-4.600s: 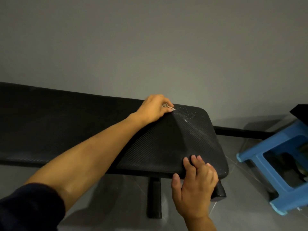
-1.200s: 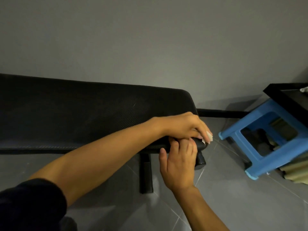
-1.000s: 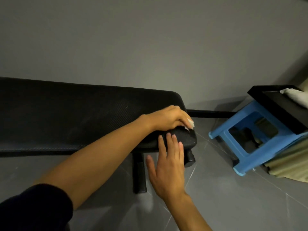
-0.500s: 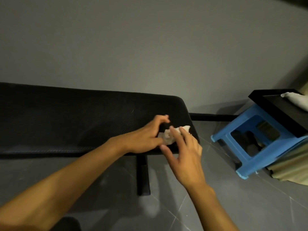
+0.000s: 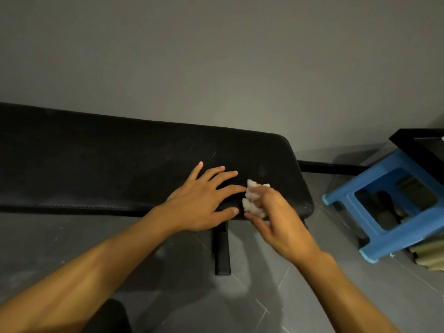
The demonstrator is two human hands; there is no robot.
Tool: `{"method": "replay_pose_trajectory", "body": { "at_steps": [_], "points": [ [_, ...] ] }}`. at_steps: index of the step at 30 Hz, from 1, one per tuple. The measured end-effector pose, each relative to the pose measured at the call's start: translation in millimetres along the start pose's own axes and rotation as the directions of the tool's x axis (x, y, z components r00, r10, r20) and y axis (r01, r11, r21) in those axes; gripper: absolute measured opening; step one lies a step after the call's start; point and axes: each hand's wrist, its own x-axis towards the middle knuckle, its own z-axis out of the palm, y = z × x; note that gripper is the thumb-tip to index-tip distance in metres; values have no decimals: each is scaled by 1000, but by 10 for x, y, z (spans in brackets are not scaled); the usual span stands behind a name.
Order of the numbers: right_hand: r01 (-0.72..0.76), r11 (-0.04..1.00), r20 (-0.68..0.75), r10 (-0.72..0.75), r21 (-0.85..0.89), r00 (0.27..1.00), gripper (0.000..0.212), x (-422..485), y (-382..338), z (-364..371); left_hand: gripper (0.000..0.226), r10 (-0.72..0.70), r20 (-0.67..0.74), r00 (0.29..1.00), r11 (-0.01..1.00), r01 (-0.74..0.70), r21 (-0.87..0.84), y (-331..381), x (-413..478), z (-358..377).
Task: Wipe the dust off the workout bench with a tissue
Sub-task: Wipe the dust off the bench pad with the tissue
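One tissue [image 5: 252,201] in right hand [image 5: 278,221], left hand [image 5: 200,203] seemingly touching bench [image 5: 115,164]

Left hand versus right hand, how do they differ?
The left hand spreads straight fingers over the black padded workout bench and holds nothing; the right hand curls its fingers round a crumpled white tissue. The left sits further onto the pad; the right is at its near edge. Both are bare, near the bench's end.

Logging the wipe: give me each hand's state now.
Left hand: open, fingers spread over the bench.
Right hand: holding the crumpled tissue.
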Motion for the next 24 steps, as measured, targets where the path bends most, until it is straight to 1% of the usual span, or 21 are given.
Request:
{"method": "replay_pose_trajectory", "body": {
  "at_steps": [1,2,4,5,6,7,8,10,11,12,13,14,16,17,18,19,20,21,22,23,24],
  "points": [
    [-41,999,-45,41,9,998,31,-14,79,-31,59,2,4,1000,1000,-2,-2,1,2,-8],
    [-115,993,-117,117,24,986,28,4,178,-61,59,4,6,1000,1000,-4,-6,8,1,-11],
    [-315,947,-242,320,61,916,22,168,313,-115,60,0,12,1000,1000,0,-15,17,-3,-13],
    [-399,914,-254,404,75,879,22,282,333,-112,60,-3,19,1000,1000,3,-17,18,-8,-17],
    [-449,891,-236,452,70,860,24,389,305,-86,60,-3,21,1000,1000,3,-19,14,-7,-20],
    [-451,891,-197,452,52,870,27,465,240,-33,60,1,18,1000,1000,0,-18,13,-11,-18],
    [-402,915,-146,403,43,903,28,500,143,34,59,5,11,1000,1000,-5,-18,12,-19,-13],
    [-246,963,-37,251,110,967,28,431,-89,119,57,13,-3,1000,1000,-13,-17,5,-41,-4],
    [-199,968,-1,202,151,979,30,335,-148,112,57,16,-9,1000,1000,-16,-17,0,-48,3],
    [-185,969,-4,188,161,982,34,244,-132,86,58,15,-13,1000,1000,-15,-19,-3,-55,12],
    [-211,967,-49,220,143,974,37,185,-66,32,59,12,-14,1000,1000,-13,-21,-1,-60,15],
    [-276,955,-117,288,109,951,38,160,46,-31,60,11,-14,1000,1000,-11,-19,1,-60,18],
    [-447,892,-233,448,60,863,28,179,217,-121,62,5,-18,1000,1000,-5,-6,12,-59,28],
    [-494,867,-260,492,62,831,23,208,216,-98,62,4,-18,1000,1000,-4,-1,16,-60,28],
    [-482,873,-264,483,75,835,22,228,117,-26,62,4,-18,1000,1000,-4,1,14,-62,29],
    [-413,906,-245,422,91,873,25,215,-22,87,62,6,-19,1000,1000,-6,1,8,-65,33],
    [-333,937,-197,348,108,916,32,162,-163,211,62,9,-24,1000,1000,-9,1,3,-67,39],
    [-278,953,-148,294,118,944,38,79,-278,297,61,13,-30,999,1000,-13,2,1,-64,42],
    [-257,959,-128,272,121,954,43,-5,-331,321,61,16,-31,999,1000,-16,0,0,-62,42],
    [-264,958,-148,279,116,949,45,-72,-300,286,61,16,-28,999,1000,-16,-6,3,-62,40],
    [-302,947,-206,318,109,925,46,-121,-221,215,61,14,-22,1000,1000,-15,-11,8,-57,40]
  ]
}}
